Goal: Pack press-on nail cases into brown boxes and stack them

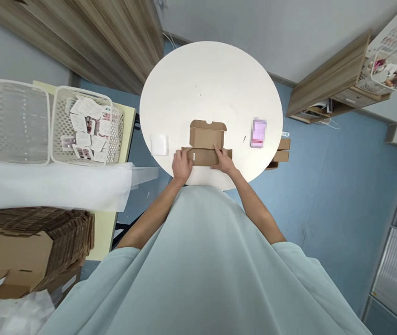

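A small brown cardboard box (207, 138), partly folded, lies on the round white table (205, 79) close to my body. Its lid panel with a notched flap stands away from me, and side flaps stick out at both ends. My left hand (182, 166) grips the near left end, fingers curled at the flap. At the near right end, my right hand (224, 161) has its thumb and fingers around the cardboard edge. Left of the box sits a white square packet (159, 144), apart from my left hand.
A blurred pink-purple item (258, 133) rests on the table's right side. On the left side table (106, 232) are white baskets (82, 125), one holding small packets, a white sheet (52, 185) and stacked flat cardboard (45, 251). Brown boxes (282, 151) stand beyond the table's right edge.
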`<state>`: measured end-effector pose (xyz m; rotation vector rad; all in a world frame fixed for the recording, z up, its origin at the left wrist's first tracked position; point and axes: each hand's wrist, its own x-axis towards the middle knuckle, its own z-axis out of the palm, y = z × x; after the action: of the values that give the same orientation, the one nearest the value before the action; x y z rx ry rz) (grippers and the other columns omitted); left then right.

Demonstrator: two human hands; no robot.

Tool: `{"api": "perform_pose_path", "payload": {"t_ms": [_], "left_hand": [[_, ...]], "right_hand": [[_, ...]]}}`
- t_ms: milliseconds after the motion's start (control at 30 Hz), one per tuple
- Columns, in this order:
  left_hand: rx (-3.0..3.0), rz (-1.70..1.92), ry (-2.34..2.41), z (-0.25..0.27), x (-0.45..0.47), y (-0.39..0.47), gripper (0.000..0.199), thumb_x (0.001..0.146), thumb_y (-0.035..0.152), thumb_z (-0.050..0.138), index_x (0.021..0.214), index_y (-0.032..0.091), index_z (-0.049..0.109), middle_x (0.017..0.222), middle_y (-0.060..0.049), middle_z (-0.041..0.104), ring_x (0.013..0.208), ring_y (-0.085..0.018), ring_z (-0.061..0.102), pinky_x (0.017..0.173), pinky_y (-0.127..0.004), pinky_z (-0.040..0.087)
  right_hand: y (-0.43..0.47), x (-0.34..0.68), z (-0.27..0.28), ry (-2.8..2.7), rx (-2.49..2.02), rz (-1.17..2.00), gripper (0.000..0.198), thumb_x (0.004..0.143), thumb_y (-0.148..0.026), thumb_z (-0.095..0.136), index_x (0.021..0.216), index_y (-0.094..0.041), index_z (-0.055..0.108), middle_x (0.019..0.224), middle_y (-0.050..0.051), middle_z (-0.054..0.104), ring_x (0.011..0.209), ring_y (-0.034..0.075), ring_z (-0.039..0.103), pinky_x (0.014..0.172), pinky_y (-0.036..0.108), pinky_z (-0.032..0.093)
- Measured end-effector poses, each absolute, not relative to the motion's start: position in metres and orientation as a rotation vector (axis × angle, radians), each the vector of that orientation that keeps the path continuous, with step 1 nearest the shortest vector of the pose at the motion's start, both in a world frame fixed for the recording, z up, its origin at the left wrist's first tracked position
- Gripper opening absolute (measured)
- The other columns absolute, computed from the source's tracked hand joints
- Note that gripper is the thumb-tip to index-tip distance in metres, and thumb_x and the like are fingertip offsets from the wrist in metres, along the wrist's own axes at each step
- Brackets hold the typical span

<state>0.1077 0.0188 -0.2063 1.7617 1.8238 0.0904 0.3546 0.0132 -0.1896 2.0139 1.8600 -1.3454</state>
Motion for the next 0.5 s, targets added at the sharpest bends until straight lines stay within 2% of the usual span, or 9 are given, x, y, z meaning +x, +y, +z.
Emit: {"api": "perform_pose_path", "payload": {"t_ms": [67,100,233,433,500], "left_hand": [[1.658,0.094,1.985,-0.206,0.108,0.023,0.067,0.096,0.022,0.066,0.161,0.013,0.055,0.155,-0.023,0.062,0.146,-0.04,0.06,0.121,-0.051,0.053],[1.583,0.052,2.024,-0.206,0.107,0.025,0.064,0.095,0.023,0.067,0.158,0.012,0.057,0.152,-0.024,0.064,0.145,-0.04,0.06,0.121,-0.052,0.053],[1.431,-0.091,1.945,-0.21,0.101,0.033,0.033,0.098,0.024,0.064,0.129,0.018,0.073,0.134,-0.02,0.076,0.133,-0.04,0.07,0.114,-0.051,0.056],[1.477,-0.009,1.859,-0.203,0.103,0.031,0.021,0.098,0.021,0.059,0.113,0.022,0.074,0.123,-0.013,0.082,0.121,-0.034,0.076,0.112,-0.047,0.055],[1.465,0.008,1.882,-0.201,0.105,0.032,0.02,0.097,0.024,0.064,0.114,0.022,0.073,0.128,-0.013,0.082,0.121,-0.033,0.076,0.111,-0.045,0.055]], "right_hand": [[0.015,0.354,-0.189,1.858,2.034,-1.332,0.14,0.089,-0.035,0.094,0.183,-0.041,-0.009,0.182,0.023,0.026,0.142,0.044,0.066,0.113,0.058,0.061],[0.015,0.354,-0.189,1.855,2.04,-1.331,0.14,0.089,-0.037,0.095,0.184,-0.042,-0.008,0.183,0.023,0.026,0.142,0.043,0.066,0.113,0.057,0.061],[0.015,0.353,-0.19,1.847,2.038,-1.334,0.136,0.089,-0.037,0.095,0.185,-0.039,-0.001,0.184,0.023,0.023,0.145,0.043,0.065,0.115,0.055,0.06],[0.014,0.354,-0.193,1.854,2.028,-1.319,0.133,0.09,-0.035,0.093,0.185,-0.037,0.001,0.185,0.023,0.022,0.146,0.045,0.064,0.116,0.056,0.059],[0.014,0.355,-0.194,1.856,2.027,-1.326,0.133,0.09,-0.035,0.093,0.185,-0.038,0.001,0.186,0.023,0.022,0.147,0.045,0.064,0.116,0.056,0.06]]}}
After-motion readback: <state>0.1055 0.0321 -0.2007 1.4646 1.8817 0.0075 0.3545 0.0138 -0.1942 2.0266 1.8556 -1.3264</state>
